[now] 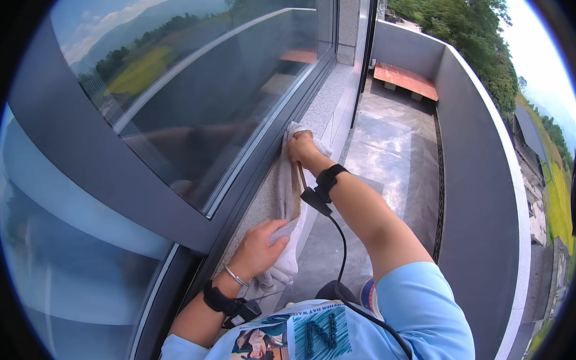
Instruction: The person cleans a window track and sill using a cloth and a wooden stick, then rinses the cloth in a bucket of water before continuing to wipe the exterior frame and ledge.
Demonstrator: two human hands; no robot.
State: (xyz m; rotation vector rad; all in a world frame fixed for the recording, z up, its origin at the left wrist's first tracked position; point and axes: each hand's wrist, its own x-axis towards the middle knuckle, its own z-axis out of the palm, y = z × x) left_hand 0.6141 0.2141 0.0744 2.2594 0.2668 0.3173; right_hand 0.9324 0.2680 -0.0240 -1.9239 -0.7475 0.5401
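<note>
A whitish towel (pixel 285 194) lies lengthwise along the speckled stone window sill (pixel 325 93), its lower end hanging over the sill's edge. My right hand (pixel 302 146) is closed around the far part of the towel, close to the dark grey window frame (pixel 249 188). Nearer to me, my left hand (pixel 259 248) holds the towel between thumb and fingers; its other fingertips are hidden. Both wrists carry black straps with small devices, and a black cable (pixel 343 248) runs from the right one towards my body. Left of the towel, the window pane (pixel 214 101) reflects hills and a wall.
A grey parapet wall (pixel 478 186) with a pale coping bounds the balcony on the right. Tiled floor (pixel 380 140) lies beyond the sill. At the far end, a reddish slab (pixel 405 81) sits on blocks. A blue-and-white round container (pixel 370 297) stands beside my body.
</note>
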